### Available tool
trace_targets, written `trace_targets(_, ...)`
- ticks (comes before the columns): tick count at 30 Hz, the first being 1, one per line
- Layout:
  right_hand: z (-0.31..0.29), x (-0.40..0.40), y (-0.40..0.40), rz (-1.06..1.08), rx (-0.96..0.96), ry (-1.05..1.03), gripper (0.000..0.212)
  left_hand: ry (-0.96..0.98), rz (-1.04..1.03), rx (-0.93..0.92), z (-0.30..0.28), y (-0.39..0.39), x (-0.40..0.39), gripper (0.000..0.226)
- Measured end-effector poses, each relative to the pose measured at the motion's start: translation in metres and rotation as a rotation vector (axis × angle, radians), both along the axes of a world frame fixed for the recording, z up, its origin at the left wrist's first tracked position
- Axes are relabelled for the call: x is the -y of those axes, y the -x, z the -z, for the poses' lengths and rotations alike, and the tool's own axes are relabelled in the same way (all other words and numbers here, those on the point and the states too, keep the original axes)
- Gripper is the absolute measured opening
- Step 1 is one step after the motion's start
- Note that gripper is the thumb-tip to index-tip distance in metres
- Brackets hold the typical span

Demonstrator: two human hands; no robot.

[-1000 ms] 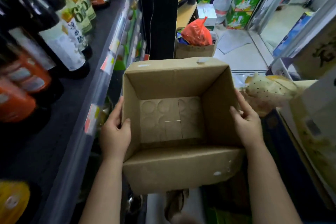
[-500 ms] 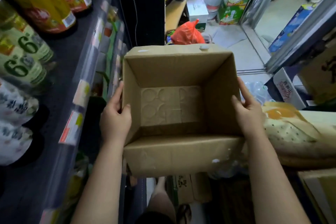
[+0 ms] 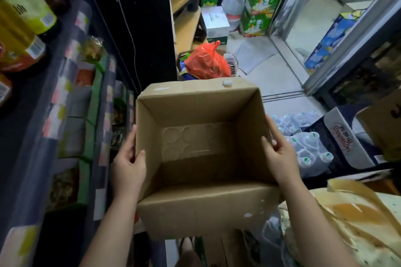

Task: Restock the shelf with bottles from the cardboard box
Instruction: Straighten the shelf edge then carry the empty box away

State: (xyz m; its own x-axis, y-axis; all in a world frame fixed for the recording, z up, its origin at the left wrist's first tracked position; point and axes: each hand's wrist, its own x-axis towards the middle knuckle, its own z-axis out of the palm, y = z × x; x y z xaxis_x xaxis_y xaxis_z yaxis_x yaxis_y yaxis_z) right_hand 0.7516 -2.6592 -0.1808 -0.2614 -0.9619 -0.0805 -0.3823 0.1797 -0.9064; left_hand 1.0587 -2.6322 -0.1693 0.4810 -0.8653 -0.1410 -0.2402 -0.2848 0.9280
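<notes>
An open cardboard box (image 3: pixel 199 208) is held in front of me above the aisle floor; its inside holds no bottles and shows only round dents in the bottom. My left hand (image 3: pixel 128 165) grips the box's left wall, thumb inside. My right hand (image 3: pixel 280 154) grips the right wall the same way. Bottles (image 3: pixel 23 11) with yellow and red labels stand on the dark shelf (image 3: pixel 32 136) at my upper left.
A red plastic bag (image 3: pixel 206 60) sits in a bin just beyond the box. Green cartons (image 3: pixel 258 2) and a white box (image 3: pixel 214 21) are stacked at the aisle's far end. Packs of water bottles (image 3: pixel 306 147) lie at the right, a patterned bag (image 3: pixel 351 223) at lower right.
The view has moved forward and down the aisle; the shelf bottles have slid up and left. The box has stayed in both hands, carried farther along toward the red bag.
</notes>
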Motion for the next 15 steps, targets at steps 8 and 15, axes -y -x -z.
trace_targets(8, 0.077, 0.069, -0.003, -0.021, 0.034, -0.036, 0.058, -0.061, -0.021, 0.032, 0.074, 0.0, 0.059, 0.068)
trace_targets(15, 0.167, 0.112, -0.023, -0.077, -0.069, -0.063, 0.058, -0.106, -0.047, 0.062, 0.174, -0.019, 0.095, 0.062)
